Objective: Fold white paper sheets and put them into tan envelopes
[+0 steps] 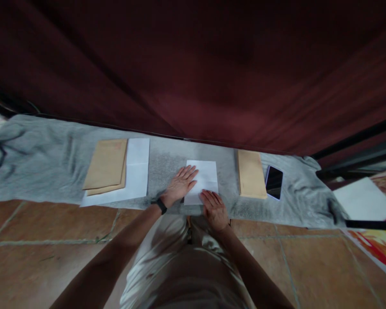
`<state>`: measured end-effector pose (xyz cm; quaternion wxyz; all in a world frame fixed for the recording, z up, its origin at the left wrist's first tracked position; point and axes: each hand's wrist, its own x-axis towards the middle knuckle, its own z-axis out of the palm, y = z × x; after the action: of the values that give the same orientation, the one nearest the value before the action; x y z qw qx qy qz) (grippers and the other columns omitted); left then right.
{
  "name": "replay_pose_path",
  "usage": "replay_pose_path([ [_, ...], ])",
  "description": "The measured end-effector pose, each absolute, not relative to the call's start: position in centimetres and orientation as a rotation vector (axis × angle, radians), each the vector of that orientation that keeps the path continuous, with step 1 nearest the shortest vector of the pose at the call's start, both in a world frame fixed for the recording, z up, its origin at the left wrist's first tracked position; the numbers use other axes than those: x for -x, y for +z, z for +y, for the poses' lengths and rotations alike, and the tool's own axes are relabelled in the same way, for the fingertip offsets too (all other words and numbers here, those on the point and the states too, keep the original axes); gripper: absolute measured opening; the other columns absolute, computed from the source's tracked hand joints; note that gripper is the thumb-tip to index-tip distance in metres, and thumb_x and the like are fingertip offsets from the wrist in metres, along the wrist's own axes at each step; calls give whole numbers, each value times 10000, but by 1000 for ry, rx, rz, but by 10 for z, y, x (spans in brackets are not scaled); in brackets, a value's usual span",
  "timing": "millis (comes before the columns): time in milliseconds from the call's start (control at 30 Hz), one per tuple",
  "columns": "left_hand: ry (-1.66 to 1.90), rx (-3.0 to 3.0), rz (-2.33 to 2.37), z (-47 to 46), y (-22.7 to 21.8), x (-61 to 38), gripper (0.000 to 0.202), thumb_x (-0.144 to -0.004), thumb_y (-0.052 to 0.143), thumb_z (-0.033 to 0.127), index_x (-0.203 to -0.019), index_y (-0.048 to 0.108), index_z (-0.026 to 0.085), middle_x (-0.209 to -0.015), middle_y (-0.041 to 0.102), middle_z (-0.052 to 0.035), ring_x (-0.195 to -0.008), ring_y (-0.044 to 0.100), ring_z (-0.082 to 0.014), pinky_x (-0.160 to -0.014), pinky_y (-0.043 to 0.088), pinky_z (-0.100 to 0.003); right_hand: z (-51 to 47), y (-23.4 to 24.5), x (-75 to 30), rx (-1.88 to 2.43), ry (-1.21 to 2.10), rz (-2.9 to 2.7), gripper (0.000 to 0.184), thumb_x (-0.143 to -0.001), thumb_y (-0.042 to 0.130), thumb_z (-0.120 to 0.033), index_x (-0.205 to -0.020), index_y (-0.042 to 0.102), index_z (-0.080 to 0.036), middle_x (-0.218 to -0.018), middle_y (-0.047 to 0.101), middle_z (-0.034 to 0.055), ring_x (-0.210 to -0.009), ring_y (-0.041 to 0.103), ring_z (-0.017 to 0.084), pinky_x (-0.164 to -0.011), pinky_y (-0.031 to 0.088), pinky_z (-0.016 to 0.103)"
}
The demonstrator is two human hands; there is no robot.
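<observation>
A white sheet of paper (pixel 206 172), seemingly folded, lies on the grey cloth in front of me. My left hand (pixel 182 182) rests flat across its left edge with the fingers stretched out. On its lower right corner lies my right hand (pixel 215 208), fingers extended and close together, palm down. To the left, brown envelopes (pixel 107 165) sit on top of white paper (pixel 138 171) with a crease across it. Further right is a stack of brown envelopes (pixel 251 174).
A phone (pixel 274 182) lies beside the right-hand envelopes. The grey cloth (pixel 51 159) covers a long narrow surface, with a dark red fabric (pixel 193 86) hanging behind it. At far right are a white board-like sheet (pixel 365 199) and a colourful printed sheet (pixel 378 246). Floor tiles (pixel 315 266) show below.
</observation>
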<state>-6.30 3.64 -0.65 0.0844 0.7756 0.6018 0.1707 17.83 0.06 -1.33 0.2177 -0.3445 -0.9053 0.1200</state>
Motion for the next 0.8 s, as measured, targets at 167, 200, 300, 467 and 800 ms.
replay_pose_path([
  [167, 670, -2257, 1498, -17, 2, 76, 504, -950, 434, 132, -1419, 586, 240, -1544, 538, -40, -1464, 446, -164, -1264, 319, -447, 1, -18, -179, 949, 318, -2515, 531, -961, 497, -104, -1484, 513, -192, -1488, 582, 116, -1404, 511, 253, -1206, 386, 503],
  [200, 676, -2255, 1461, -27, 4, 77, 532, -917, 454, 103, -1410, 592, 249, -1539, 543, -32, -1461, 450, -161, -1266, 317, -452, 1, -19, -179, 950, 310, -2514, 525, -960, 501, -98, -1476, 521, -192, -1487, 584, 113, -1399, 516, 251, -1206, 387, 500],
  [300, 667, -2251, 1423, -48, 8, 75, 616, -855, 518, 83, -1441, 560, 268, -1554, 525, -25, -1462, 449, -171, -1269, 310, -478, 2, -22, -178, 941, 288, -2526, 500, -956, 518, -81, -1441, 555, -195, -1478, 595, 104, -1382, 535, 243, -1205, 395, 485],
  [467, 786, -2204, 1544, -43, 3, 65, 396, -934, 546, 182, -1300, 674, 260, -1412, 658, -45, -1366, 559, -201, -1202, 413, -495, 4, -21, -178, 877, 306, -2535, 469, -953, 542, -60, -1397, 597, -202, -1437, 633, 88, -1329, 583, 229, -1185, 428, 467],
  [800, 957, -2023, 1533, -61, -6, 65, 299, -1000, 503, 285, -1184, 740, 270, -1268, 742, -42, -1241, 654, -213, -1134, 495, -488, 8, -16, -220, 965, 508, -2286, 407, -944, 541, -72, -1252, 718, -271, -1261, 739, 45, -1200, 659, 210, -1101, 512, 455],
])
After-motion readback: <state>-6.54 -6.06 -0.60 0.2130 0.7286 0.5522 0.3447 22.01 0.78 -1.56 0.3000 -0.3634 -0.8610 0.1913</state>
